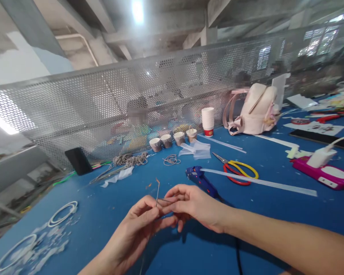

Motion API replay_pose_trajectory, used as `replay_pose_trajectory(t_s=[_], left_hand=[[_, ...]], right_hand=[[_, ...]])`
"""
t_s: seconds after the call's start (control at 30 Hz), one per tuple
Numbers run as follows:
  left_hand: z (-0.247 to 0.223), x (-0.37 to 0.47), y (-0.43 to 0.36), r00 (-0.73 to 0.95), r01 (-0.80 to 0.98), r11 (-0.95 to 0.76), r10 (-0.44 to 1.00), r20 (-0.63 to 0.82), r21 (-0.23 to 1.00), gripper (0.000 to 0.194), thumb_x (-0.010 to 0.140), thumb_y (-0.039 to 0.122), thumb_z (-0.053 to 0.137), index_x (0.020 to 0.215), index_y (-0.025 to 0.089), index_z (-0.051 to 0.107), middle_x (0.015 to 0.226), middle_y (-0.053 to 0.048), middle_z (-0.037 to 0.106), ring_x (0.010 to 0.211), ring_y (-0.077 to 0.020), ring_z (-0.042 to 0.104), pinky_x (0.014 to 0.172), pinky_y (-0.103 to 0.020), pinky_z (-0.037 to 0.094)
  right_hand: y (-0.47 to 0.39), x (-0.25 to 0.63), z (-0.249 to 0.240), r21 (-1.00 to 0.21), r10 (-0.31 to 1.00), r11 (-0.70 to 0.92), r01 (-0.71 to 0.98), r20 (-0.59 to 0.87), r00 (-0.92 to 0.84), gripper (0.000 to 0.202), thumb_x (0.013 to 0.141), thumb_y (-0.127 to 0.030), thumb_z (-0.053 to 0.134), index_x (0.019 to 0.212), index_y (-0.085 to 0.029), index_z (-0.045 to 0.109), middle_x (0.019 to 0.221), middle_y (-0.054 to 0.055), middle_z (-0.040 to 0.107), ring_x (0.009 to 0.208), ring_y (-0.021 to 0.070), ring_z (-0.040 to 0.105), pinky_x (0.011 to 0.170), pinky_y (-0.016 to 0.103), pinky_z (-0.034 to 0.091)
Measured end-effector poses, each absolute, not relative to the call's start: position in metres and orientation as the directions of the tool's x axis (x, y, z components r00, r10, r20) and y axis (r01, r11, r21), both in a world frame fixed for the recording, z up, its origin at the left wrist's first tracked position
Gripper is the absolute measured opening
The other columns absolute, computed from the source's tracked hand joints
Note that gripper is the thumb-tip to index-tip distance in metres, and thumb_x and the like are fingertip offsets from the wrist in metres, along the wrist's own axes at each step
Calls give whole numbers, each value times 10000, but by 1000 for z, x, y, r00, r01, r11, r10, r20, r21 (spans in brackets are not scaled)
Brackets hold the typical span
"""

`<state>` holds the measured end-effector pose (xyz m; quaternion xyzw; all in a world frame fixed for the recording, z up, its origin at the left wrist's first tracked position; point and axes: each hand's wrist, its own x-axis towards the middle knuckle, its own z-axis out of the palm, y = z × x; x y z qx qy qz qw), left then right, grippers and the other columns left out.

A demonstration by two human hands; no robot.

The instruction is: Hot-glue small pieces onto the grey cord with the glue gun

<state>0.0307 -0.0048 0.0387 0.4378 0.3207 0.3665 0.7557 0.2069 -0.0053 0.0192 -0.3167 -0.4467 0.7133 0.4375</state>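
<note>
My left hand (139, 223) pinches a thin grey cord (158, 193) between thumb and fingers. One end of it stands up above the fingertips, with a small orange-brown tip. My right hand (190, 204) is closed against the left one, its fingers on another stretch of cord; the exact grip is partly hidden. Just behind the right hand lies a blue glue gun (201, 179) with a long clear glue stick (263, 182) in its back. Scissors (237, 170) with red and yellow handles rest beyond that stick. A small coil of grey cord (172, 160) is farther back.
Several small cups (166, 141) line the perforated metal screen (103, 114), beside a paper-cup stack (208, 120) and a backpack (258, 110). Bundled cord (132, 159) and a black phone (78, 161) lie left. White rings (63, 214) are nearer. A magenta power strip (326, 173) sits right.
</note>
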Motion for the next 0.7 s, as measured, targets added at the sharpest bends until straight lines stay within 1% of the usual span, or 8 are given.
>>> replay_pose_trajectory(t_s=[0.17, 0.3, 0.4, 0.47, 0.53, 0.57, 0.63, 0.7], left_hand=[[28, 28, -1, 498, -273, 406, 836, -233, 872, 94, 766, 167, 659, 679, 153, 627, 938, -86, 713, 890, -216, 672, 878, -365, 493], [27, 31, 1, 480, -266, 414, 840, -253, 870, 92, 744, 167, 683, 669, 155, 631, 908, -74, 714, 880, -211, 675, 868, -354, 504], [32, 33, 2, 455, -240, 402, 851, -264, 883, 106, 713, 194, 715, 664, 165, 626, 913, -57, 703, 864, -218, 670, 770, -337, 540], [37, 33, 2, 422, -193, 376, 866, -269, 906, 122, 693, 221, 732, 670, 172, 622, 939, -49, 687, 792, -196, 663, 608, -272, 541], [42, 34, 3, 367, -128, 321, 894, -256, 938, 144, 678, 245, 743, 672, 166, 623, 894, -37, 671, 583, -105, 595, 419, -172, 422], [44, 34, 3, 335, -95, 293, 910, -247, 951, 159, 674, 261, 747, 668, 158, 625, 810, -24, 655, 482, -56, 510, 365, -143, 329], [46, 35, 4, 276, -40, 254, 932, -233, 966, 197, 668, 300, 749, 658, 144, 629, 586, 24, 554, 387, -9, 330, 347, -136, 190], [46, 35, 4, 245, -6, 239, 942, -230, 971, 232, 660, 345, 744, 663, 136, 643, 479, 58, 425, 394, -16, 270, 370, -151, 149]], right_hand=[[-5, 200, 4, -938, 933, -153, -310, -33, -359, 287, 659, -313, 727, 833, -152, 565, 587, -34, 604, 447, 102, 575, 411, 219, 486], [-7, 199, 3, -940, 953, -150, -307, -55, -297, 194, 693, -308, 677, 757, -152, 581, 529, -39, 572, 468, 110, 579, 396, 206, 481], [-8, 202, 6, -952, 961, -136, -273, -59, -271, 147, 708, -278, 658, 767, -153, 610, 644, -13, 607, 523, 103, 584, 404, 190, 473], [-9, 205, 10, -972, 971, -101, -214, -49, -232, 104, 720, -233, 640, 783, -151, 633, 664, -10, 610, 522, 87, 555, 416, 179, 454], [-9, 209, 14, -988, 984, -57, -144, -32, -175, 66, 729, -190, 622, 771, -147, 649, 607, -28, 581, 481, 67, 497, 432, 176, 426], [-9, 211, 16, -993, 989, -40, -115, -22, -147, 55, 731, -178, 618, 758, -146, 653, 583, -38, 562, 463, 59, 468, 441, 178, 414], [-9, 214, 20, -996, 994, -17, -87, -7, -112, 46, 729, -175, 621, 738, -146, 655, 567, -47, 542, 458, 55, 441, 460, 185, 396], [-10, 217, 22, -996, 995, -6, -88, 2, -98, 50, 725, -185, 624, 734, -149, 657, 580, -44, 549, 479, 62, 442, 476, 189, 384]])
